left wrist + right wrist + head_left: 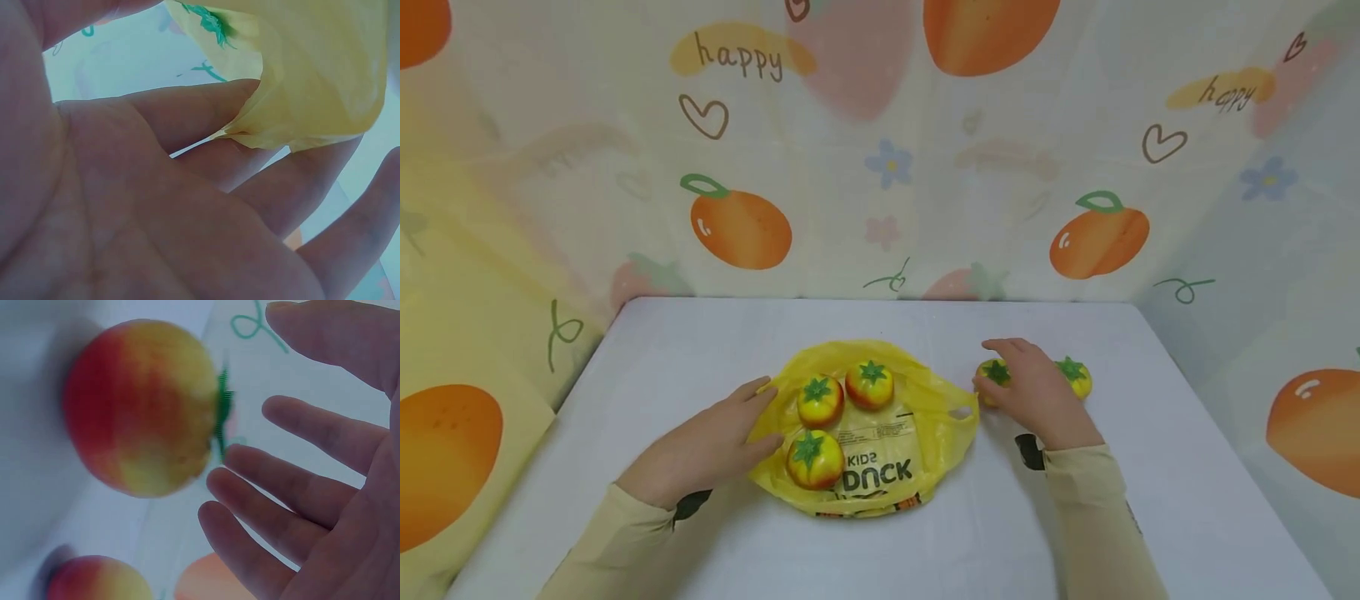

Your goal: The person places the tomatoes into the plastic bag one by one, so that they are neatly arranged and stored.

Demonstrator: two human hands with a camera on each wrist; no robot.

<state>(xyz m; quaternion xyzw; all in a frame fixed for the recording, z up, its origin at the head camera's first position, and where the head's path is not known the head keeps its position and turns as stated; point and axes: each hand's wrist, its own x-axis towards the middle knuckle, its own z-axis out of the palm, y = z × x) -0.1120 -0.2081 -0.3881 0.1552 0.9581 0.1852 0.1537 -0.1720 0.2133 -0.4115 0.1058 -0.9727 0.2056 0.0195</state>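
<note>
A yellow plastic bag (943, 433) lies spread on the table, with three yellow-and-red toy tomatoes with green leafy tops at its left and upper part: one on top (870, 386), one beside it (821, 402) and one lower (816, 460). My left hand (700, 454) is at the bag's left edge. In the left wrist view its nearly straight fingers (187, 115) touch the thin yellow plastic. Over two more toy tomatoes right of the bag, the near one (140, 409) and another (1075, 377), hovers my right hand (1037, 396). Its fingers are spread, apart from the fruit.
The white table (880, 558) ends at the back against a hanging cloth (880, 192) printed with fruit, hearts and the word "happy". Cloth also stands at both sides. A small dark object (1030, 452) shows at the right wrist.
</note>
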